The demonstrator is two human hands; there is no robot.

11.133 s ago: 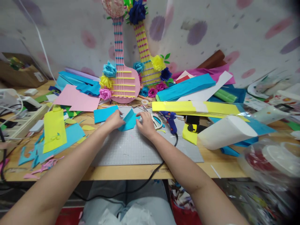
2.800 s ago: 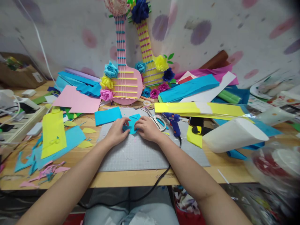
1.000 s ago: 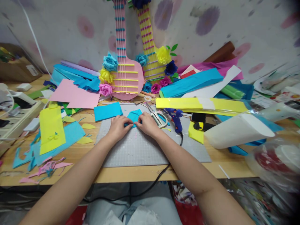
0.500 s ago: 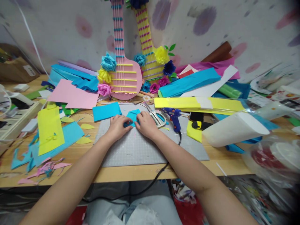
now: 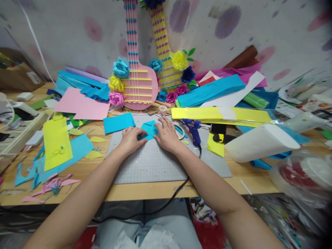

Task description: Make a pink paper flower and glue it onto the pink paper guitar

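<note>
A folded piece of blue paper (image 5: 148, 129) lies on the grey cutting mat (image 5: 145, 169) between my hands. My left hand (image 5: 130, 139) has its thumb and fingers closed on the paper's left edge. My right hand (image 5: 167, 135) is at the paper's right side, fingers spread, the thumb near its lower right corner. Under and beyond that hand lie the scissors (image 5: 180, 131), mostly covered by it. A flat blue paper rectangle (image 5: 119, 123) rests just past my left hand. The blue glue gun (image 5: 193, 130) lies to the right of the scissors.
A pink paper guitar (image 5: 140, 84) and a yellow one (image 5: 167, 76), both with paper flowers, lean on the wall. Yellow wrapped paper (image 5: 249, 116) and a white roll (image 5: 259, 143) lie right. Paper scraps (image 5: 58, 185) cover the left. A black cord (image 5: 178, 190) hangs over the front edge.
My right hand has opened its fingers and shifted slightly right, over the scissors, showing more of the folded blue paper. My left hand stays at the paper's left edge.
</note>
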